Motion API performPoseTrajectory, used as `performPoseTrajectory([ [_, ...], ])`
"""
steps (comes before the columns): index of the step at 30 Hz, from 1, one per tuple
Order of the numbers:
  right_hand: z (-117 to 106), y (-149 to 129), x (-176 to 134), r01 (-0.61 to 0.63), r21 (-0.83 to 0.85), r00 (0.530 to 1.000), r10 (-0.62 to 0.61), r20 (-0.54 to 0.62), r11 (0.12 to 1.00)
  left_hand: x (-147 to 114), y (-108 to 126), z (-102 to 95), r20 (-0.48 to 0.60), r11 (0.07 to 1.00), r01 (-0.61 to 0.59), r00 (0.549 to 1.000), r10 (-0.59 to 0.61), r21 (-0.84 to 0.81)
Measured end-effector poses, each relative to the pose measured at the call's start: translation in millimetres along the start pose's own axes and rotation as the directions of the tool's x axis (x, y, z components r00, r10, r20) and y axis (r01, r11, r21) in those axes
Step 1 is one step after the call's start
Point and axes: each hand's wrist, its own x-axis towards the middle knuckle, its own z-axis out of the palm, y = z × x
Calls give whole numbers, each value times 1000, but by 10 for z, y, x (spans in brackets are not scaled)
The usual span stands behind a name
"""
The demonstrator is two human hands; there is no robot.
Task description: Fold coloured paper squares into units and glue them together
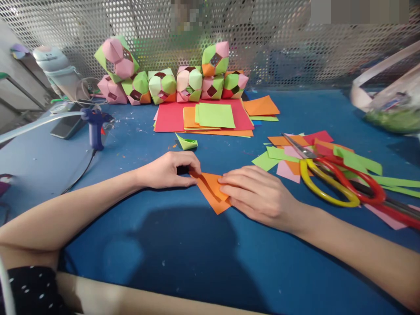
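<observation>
Grip: left hand [169, 169] pinches folded orange paper [210, 191] by one corner, right hand [260, 193] grasps opposite side; green folded piece [187, 143] lies beyond.

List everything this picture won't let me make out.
Head view: part of the orange paper, covered by the right hand.
Head view: full shapes of the paper scraps, overlapping and partly under the scissors.
Head view: all of the bag, cut off by the right edge; its contents are blurred.
Head view: details behind the mesh panel, obscured by the mesh and blur.
</observation>
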Motion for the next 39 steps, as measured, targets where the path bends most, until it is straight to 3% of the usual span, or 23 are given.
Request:
performPoseTrajectory([
  [6,-12,-48,-1,45,20,999,-45,2,999,0,-30,12,-9,993,42,999,-41,114],
  [14,0,-60,-24,60,25,998,-61,22,998,20,-58,-69,79,999,-8,997,4,45],
  [23,-4,-62,-33,26,12,998,-27,60,1000,26,-78,-104,79,1000,5,997,-6,19],
  [31,-61,-108,0,7,14,993,-9,121,1000,29,-71,-99,62,992,-25,998,18,120],
  [39,-109,-150,41,20,1,986,-19,166,1000,22,-87,-95,55,993,-24,998,17,115],
])
